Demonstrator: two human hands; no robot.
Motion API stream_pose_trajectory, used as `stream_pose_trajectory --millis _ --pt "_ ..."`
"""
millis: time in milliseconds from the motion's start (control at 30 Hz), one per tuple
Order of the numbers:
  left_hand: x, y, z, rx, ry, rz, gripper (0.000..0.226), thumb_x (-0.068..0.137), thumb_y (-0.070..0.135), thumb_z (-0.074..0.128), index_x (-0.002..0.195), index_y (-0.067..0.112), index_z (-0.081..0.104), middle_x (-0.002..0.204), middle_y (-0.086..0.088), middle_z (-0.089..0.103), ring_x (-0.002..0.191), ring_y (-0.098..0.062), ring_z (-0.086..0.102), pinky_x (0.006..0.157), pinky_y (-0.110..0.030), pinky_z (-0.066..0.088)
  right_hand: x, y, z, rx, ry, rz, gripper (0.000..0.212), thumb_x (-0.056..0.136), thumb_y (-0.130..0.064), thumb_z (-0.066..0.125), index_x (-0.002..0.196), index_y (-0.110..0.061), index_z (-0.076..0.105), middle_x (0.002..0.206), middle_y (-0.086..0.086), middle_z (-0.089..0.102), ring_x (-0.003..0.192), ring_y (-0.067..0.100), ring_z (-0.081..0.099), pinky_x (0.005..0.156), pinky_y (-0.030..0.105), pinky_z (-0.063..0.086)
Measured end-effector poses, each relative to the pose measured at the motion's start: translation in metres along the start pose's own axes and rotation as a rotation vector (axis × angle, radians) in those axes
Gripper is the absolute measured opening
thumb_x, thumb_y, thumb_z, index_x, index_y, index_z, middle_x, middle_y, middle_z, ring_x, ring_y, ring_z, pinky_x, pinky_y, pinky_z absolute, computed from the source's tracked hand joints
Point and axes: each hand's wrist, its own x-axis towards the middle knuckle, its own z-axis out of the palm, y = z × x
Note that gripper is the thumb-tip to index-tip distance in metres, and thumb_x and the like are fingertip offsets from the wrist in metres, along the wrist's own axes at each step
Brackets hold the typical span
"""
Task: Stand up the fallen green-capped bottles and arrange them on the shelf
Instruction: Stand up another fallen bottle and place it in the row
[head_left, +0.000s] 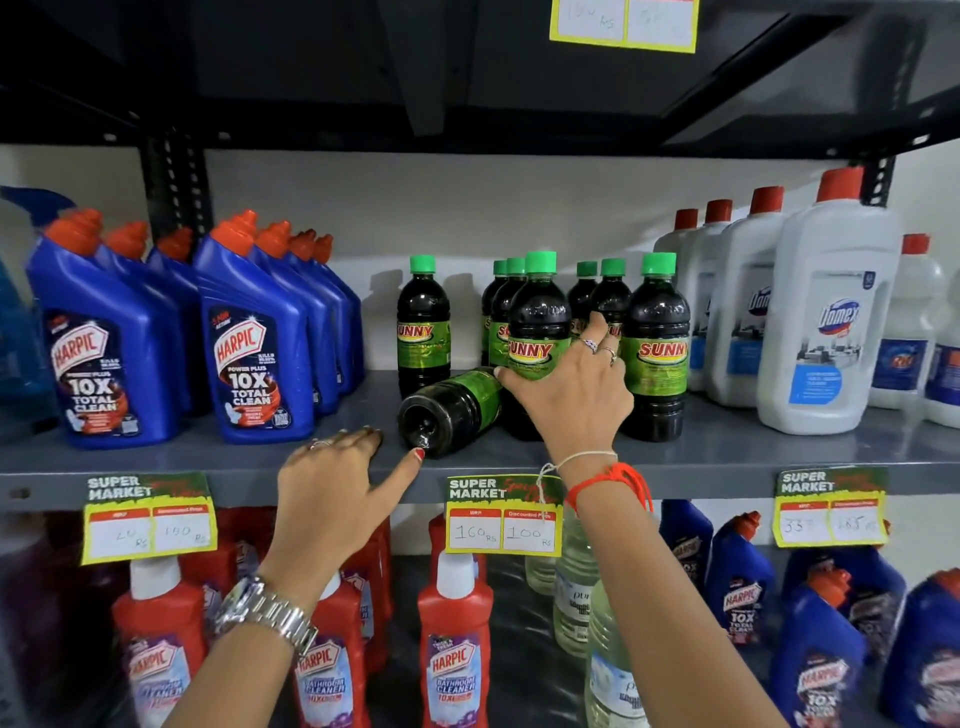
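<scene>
One dark green-capped bottle (449, 408) lies on its side on the grey shelf (727, 447), its base facing me and its cap end hidden. Several upright green-capped bottles stand behind and right of it: one alone at the left (423, 325), one in front at the middle (538, 322), one at the right (655, 345). My right hand (569, 387) wraps around the lower front of the middle upright bottle, thumb touching the fallen one's label. My left hand (343, 480) rests on the shelf edge with fingers spread, its thumb tip just under the fallen bottle's base.
Blue Harpic bottles (254, 343) crowd the shelf's left side; white Domex bottles (828, 312) fill the right. Price tags (504, 514) hang on the shelf's front lip. A lower shelf holds red Harpic bottles (454, 644), clear bottles and more blue ones. A dark shelf hangs overhead.
</scene>
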Motion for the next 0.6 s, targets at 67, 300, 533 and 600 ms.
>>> stream_pose_trajectory --millis 67,300,533,600 --pt "0.000 0.000 0.000 0.000 -0.001 -0.001 0.072 0.078 0.067 0.029 0.100 0.013 0.070 0.101 -0.006 0.072 0.086 -0.024 0.066 0.069 -0.032 0.048 -0.003 0.002 -0.001 0.027 -0.020 0.019 0.120 0.049 -0.069 0.073 0.139 -0.007 0.023 0.127 0.014 0.050 0.112 0.032 0.053 0.072 0.041 0.050" --pt "-0.001 0.000 0.001 0.001 -0.001 -0.005 0.073 0.078 0.067 0.028 0.103 0.013 0.069 0.104 -0.008 0.071 0.089 -0.027 0.066 0.070 -0.034 0.048 -0.008 0.006 0.002 0.100 -0.074 0.057 0.113 0.051 -0.063 0.077 0.133 -0.002 0.028 0.126 0.014 0.051 0.112 0.033 0.055 0.076 0.040 0.050" --pt "-0.001 0.000 0.000 -0.003 0.005 0.003 0.074 0.078 0.068 0.027 0.104 0.012 0.069 0.104 -0.008 0.071 0.089 -0.026 0.066 0.068 -0.032 0.047 -0.001 0.012 0.002 0.214 -0.132 0.055 0.075 0.054 -0.051 0.079 0.108 -0.008 0.048 0.106 0.010 0.063 0.098 0.031 0.061 0.070 0.033 0.045" --pt "-0.001 0.000 -0.001 -0.001 0.002 0.006 0.074 0.078 0.068 0.027 0.103 0.012 0.069 0.102 -0.008 0.072 0.087 -0.026 0.066 0.066 -0.032 0.047 0.002 0.015 0.001 0.278 -0.194 0.068 0.068 0.059 -0.047 0.079 0.106 -0.008 0.049 0.101 0.010 0.065 0.094 0.033 0.062 0.068 0.031 0.041"
